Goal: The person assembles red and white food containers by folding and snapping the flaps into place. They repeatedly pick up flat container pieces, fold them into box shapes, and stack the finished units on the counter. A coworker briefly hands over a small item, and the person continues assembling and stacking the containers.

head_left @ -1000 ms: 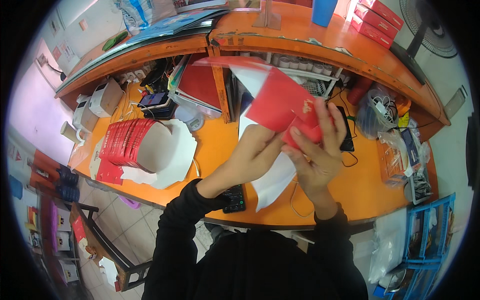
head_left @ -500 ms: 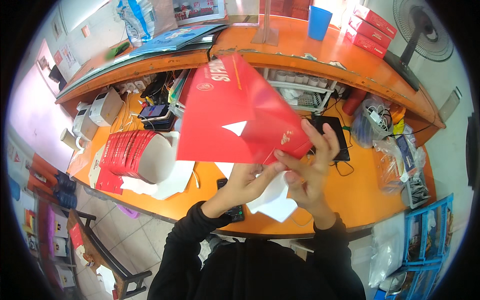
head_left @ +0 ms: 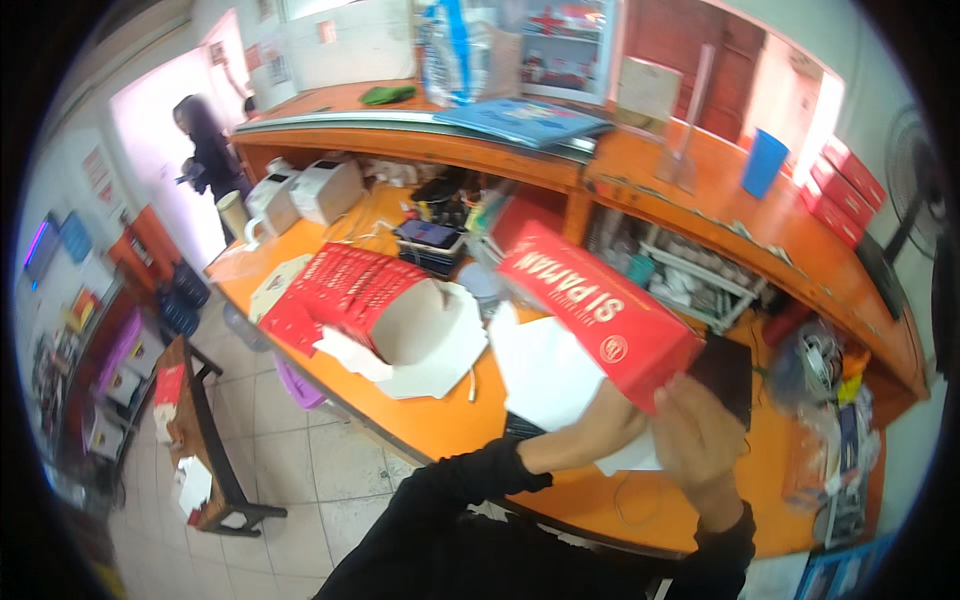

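A red cardboard box point(head_left: 600, 310) with pale lettering is raised slantwise above the desk. My left hand point(head_left: 605, 422) is closed at its lower end, with most of the fingers hidden behind the card. My right hand point(head_left: 695, 435) grips the same end at the near right corner, its fingers bent against the edge. Under the box lie white card sheets point(head_left: 545, 372). To the left, a row of nested red cartons point(head_left: 345, 300) lies on its side, with white card flaps point(head_left: 440, 350) spread at its near end.
An orange counter shelf point(head_left: 420, 128) runs behind the desk, bearing a blue cup point(head_left: 763, 162) and red boxes point(head_left: 842, 190). White machines point(head_left: 325, 190) stand far left. A dark bench point(head_left: 215, 440) is on the tiled floor; a person point(head_left: 208, 155) is at the doorway.
My view has swung left, bringing the person in the doorway into sight. The red card, spread wide before, now shows as a narrower box shape. Both hands still hold it.
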{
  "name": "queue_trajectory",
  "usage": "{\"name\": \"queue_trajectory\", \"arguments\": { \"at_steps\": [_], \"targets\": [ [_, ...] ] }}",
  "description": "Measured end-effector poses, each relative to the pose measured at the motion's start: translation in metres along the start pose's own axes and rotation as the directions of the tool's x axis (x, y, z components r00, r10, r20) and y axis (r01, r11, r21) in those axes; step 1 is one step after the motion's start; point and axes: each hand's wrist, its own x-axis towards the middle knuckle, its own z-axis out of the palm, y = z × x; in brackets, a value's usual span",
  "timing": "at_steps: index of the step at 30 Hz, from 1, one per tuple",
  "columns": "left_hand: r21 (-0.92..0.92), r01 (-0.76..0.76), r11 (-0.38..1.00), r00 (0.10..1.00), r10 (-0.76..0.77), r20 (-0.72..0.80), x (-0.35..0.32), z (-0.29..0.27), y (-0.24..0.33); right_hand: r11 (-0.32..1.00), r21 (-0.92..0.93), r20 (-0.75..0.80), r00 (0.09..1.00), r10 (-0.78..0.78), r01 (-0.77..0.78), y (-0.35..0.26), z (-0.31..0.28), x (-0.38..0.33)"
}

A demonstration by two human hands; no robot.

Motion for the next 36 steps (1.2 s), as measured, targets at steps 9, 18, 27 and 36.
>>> {"name": "queue_trajectory", "arguments": {
  "at_steps": [9, 18, 27, 36],
  "targets": [
    [0.127, -0.083, 0.988, 0.996, 0.088, -0.032, 0.004, -0.024, -0.005, 0.998, 0.042, 0.005, 0.999, -0.054, 0.054, 0.019, 0.019, 0.017],
    [0.39, -0.084, 0.917, 0.853, -0.136, 0.504, 0.022, -0.091, 0.012, 0.463, 0.669, 0.444, 0.812, 0.379, -0.582, 0.025, 0.059, 0.023],
    [0.432, 0.293, 0.853, 0.92, -0.375, 0.115, -0.009, -0.221, 0.029, -0.307, 0.513, 0.845, 0.409, 0.344, -0.802, 0.04, 0.088, -0.002],
    [-0.102, 0.951, 0.294, 0.31, -0.877, 0.368, -0.159, -0.212, -0.039, -0.472, -0.014, 0.969, 0.104, -0.223, -0.881, -0.031, 0.136, -0.114]
  ]
}}
